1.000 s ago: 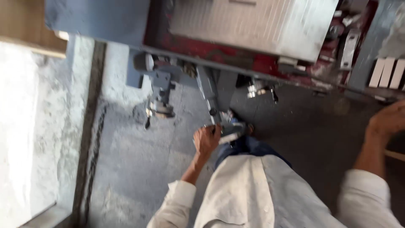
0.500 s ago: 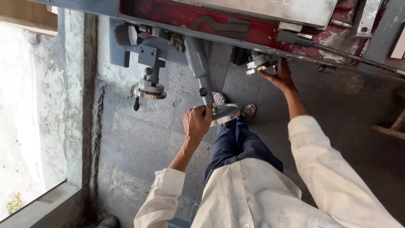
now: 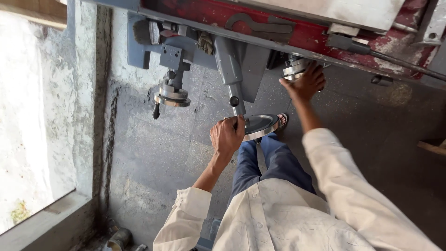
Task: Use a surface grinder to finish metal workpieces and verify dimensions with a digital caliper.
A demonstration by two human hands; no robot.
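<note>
I look down along the front of a grey and red metalworking machine (image 3: 241,51). My left hand (image 3: 226,135) grips the rim of a round steel handwheel (image 3: 260,125) at the end of a grey arm. My right hand (image 3: 305,83) reaches up and closes around a second steel handwheel or knob (image 3: 292,69) under the machine's red edge. A third handwheel with a black handle (image 3: 172,96) hangs to the left, untouched. Below my hands are my white shirt, blue trousers and a sandalled foot (image 3: 281,121).
The grey stone floor (image 3: 153,158) lies below. A concrete wall and ledge (image 3: 51,218) run along the left. Metal fittings (image 3: 120,239) lie on the floor by the ledge. A wooden piece (image 3: 432,148) shows at the right edge.
The view has swung down and closer to the machine. My right hand moved from far right to the knob under the red edge. My left hand stayed on the handwheel.
</note>
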